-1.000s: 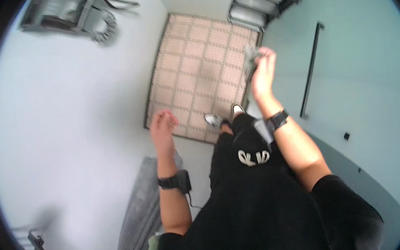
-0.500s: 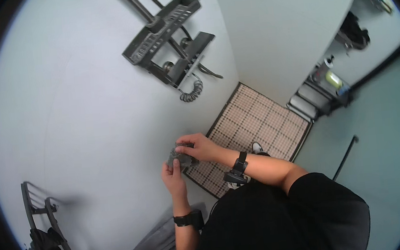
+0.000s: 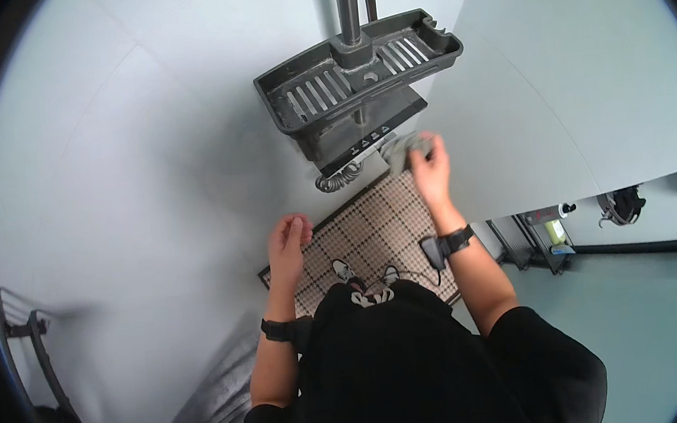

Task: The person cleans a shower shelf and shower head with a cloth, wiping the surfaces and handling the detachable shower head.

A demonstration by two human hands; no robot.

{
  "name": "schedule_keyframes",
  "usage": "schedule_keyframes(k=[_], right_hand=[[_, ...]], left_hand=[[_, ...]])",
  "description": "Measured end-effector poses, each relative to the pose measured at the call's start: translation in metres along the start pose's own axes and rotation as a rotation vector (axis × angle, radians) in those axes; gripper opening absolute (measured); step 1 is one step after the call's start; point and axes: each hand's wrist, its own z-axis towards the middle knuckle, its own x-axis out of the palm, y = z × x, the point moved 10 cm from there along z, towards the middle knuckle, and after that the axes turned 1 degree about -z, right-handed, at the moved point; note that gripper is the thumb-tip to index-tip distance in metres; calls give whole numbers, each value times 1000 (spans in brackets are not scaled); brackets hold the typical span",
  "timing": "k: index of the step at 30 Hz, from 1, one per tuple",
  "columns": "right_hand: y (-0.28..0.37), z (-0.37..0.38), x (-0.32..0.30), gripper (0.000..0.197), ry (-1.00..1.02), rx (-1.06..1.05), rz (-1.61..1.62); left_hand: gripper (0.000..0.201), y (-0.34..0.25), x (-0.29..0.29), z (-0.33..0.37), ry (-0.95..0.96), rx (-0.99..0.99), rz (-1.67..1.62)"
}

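My right hand grips a crumpled grey cloth, smeared by motion. It is just below the right end of the dark shower unit, which has a row of buttons along its front edge. Whether the cloth touches the unit, I cannot tell. My left hand hovers nearer to me, fingers curled in and thumb across them, with nothing showing in it. Above the unit, a slotted dark grey shelf is fixed to a vertical pole. A coiled hose hangs under the unit's left end.
Beneath me lies a checked mat with a dark border. A dark metal rack is at the far left, beside a grey curtain-like cloth. On the right are a low shelf with bottles and a dark item hanging on the wall.
The cloth was between both hands; now only my right hand has it, farther away and to the right. My left hand has let go and curled in. The view has turned toward the shelf.
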Motion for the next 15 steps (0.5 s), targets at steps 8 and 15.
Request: schedule_keyframes(k=[8,15], right_hand=[[40,77,-43,33,-197,8,-46],[77,69,61,41,277,-461,-661]], left_hand=[[23,19,23,62,226,16,24],[21,13,30,57,235,17,-10]])
